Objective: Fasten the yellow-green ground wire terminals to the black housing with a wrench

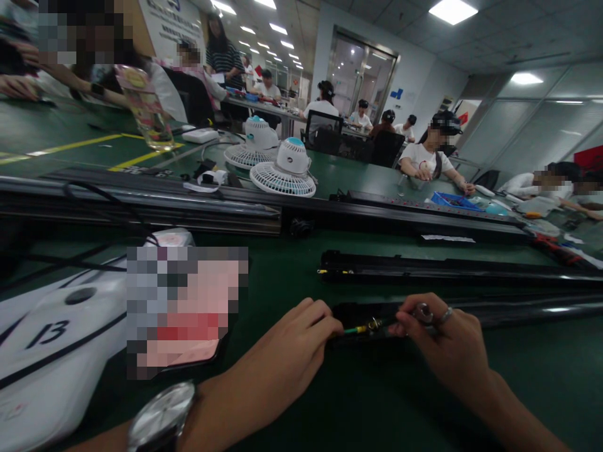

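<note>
My left hand (301, 342), with a wristwatch (162, 414) on its wrist, is closed with its fingertips pinching a green-and-yellow wire (353, 329). The wire leads to a metal fastening (374, 323) at the end of a long black rail (513, 307). From the right, my right hand (447, 342) closes around a small metal wrench (424, 312) whose ringed end shows above the fingers. The wrench's other end points toward the fastening; whether it touches is unclear. A second black rail (452, 270) lies just behind, with a short yellow-tipped wire at its left end.
White fans (285, 166) stand beyond a long black bar (400, 216) across the green table (282, 263). At left lie a white case marked 13 (47, 339), a blurred-out phone-like object (188, 314) and black cables. A blue tray (455, 201) and several people sit farther back.
</note>
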`<act>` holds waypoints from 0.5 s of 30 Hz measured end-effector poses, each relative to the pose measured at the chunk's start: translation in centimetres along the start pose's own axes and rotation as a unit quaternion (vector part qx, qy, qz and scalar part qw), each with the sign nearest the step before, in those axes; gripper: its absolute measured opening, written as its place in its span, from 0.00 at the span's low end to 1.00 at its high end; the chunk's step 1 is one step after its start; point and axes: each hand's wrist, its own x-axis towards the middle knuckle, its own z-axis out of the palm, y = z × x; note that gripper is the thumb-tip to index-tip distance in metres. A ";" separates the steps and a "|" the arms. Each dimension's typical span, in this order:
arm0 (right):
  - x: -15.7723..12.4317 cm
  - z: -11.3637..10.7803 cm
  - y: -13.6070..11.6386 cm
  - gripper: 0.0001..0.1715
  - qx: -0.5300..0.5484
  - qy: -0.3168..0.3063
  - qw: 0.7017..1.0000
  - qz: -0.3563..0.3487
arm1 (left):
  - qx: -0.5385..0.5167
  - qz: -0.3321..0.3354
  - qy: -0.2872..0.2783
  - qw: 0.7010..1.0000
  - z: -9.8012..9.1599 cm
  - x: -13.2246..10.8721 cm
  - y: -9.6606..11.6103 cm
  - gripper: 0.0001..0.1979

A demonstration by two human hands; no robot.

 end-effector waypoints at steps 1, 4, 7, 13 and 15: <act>0.0 0.0 0.0 0.04 -0.001 -0.004 1.000 0.007 | 0.000 0.000 0.002 1.000 0.0 0.0 0.0 0.19; 0.0 -0.1 0.0 0.05 0.001 -0.025 0.999 0.030 | 0.001 -0.004 -0.002 1.000 -0.2 0.1 0.3 0.19; 0.0 -0.3 0.1 0.07 0.006 -0.037 0.998 0.044 | 0.002 -0.008 -0.007 1.000 -0.5 0.3 0.4 0.19; 0.5 -1.0 0.3 0.10 0.021 -0.066 0.994 0.088 | 0.003 -0.004 -0.006 1.000 -0.3 0.2 0.4 0.19; 0.8 -1.3 0.4 0.10 0.028 -0.081 0.991 0.101 | 0.006 -0.001 -0.004 1.000 -0.2 0.2 0.3 0.19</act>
